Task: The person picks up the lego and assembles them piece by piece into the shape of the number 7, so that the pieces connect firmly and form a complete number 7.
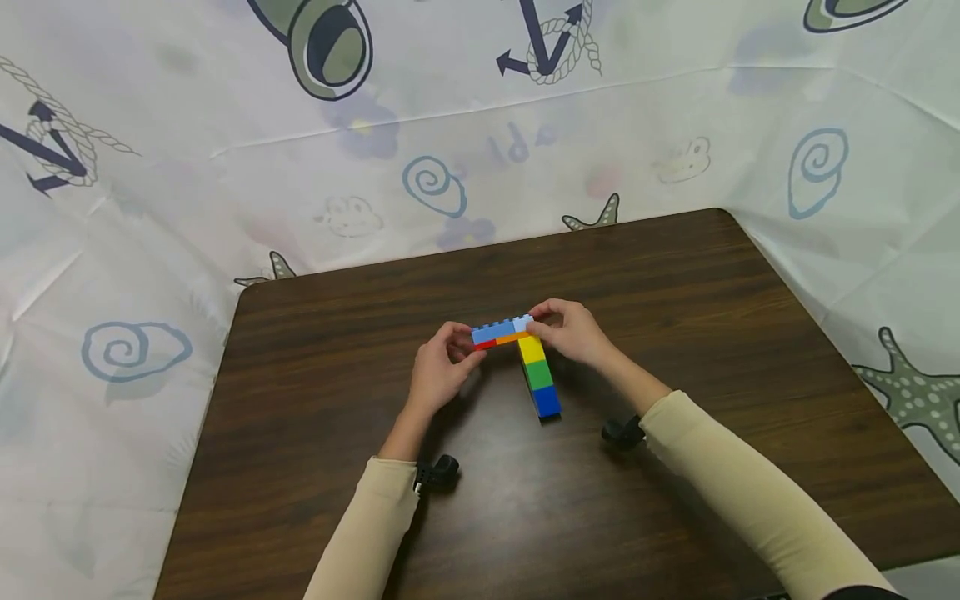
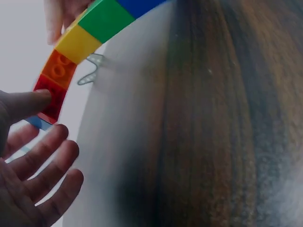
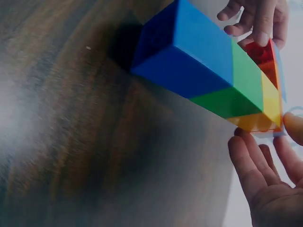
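A joined build of toy building bricks is in both hands, its blue end (image 3: 161,52) tilted off the tabletop. In the head view, a yellow brick (image 1: 532,350), a green brick (image 1: 538,375) and a blue brick (image 1: 547,402) run in a column. From the yellow end, an orange brick and a red brick (image 2: 53,97) extend left, under light blue bricks (image 1: 495,332). My left hand (image 1: 438,371) pinches the red end, thumb on the red brick's underside. My right hand (image 1: 576,332) pinches the corner above the yellow brick between thumb and fingers.
The dark wooden table (image 1: 337,417) lies beneath both hands. Behind it hangs a pale printed cloth (image 1: 510,175) that meets the table's far edge. Black wrist cameras, left (image 1: 441,472) and right (image 1: 622,433), sit by the sleeve cuffs.
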The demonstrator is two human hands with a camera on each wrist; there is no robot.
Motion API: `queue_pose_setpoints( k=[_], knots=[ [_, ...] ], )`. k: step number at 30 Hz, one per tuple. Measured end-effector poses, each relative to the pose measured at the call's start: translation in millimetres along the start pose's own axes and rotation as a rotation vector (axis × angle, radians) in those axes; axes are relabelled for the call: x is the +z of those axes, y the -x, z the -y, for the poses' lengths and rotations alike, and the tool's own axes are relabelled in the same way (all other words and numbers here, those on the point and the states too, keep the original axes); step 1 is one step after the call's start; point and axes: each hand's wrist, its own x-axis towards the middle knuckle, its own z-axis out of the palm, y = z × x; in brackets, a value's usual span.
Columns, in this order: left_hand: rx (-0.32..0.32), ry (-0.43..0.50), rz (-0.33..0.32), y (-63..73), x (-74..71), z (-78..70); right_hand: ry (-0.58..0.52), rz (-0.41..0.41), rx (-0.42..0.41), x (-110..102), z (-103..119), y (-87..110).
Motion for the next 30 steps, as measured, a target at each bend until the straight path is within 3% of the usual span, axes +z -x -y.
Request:
queue_pose_setpoints(
  k=[7,13,22,30],
  knots=[
    [-0.065,-0.198,-0.002,0.4,4.2,5.8,0.024,0.061,0.081,9.7,-10.1,-1.8],
    [-0.085,-0.314,0.002,-0.9,7.4,11.5,0.066,0.081,0.099,13.4,-14.0,-3.1],
    [-0.115,-0.383,0.021,-1.0,7.1,10.8,0.088,0.094,0.075,13.4,-16.0,-3.1],
    [-0.098,-0.357,0.078,-1.7,1.6,11.8,0.077,0.106,0.037,6.0,-16.1,-0.1]
  ],
)
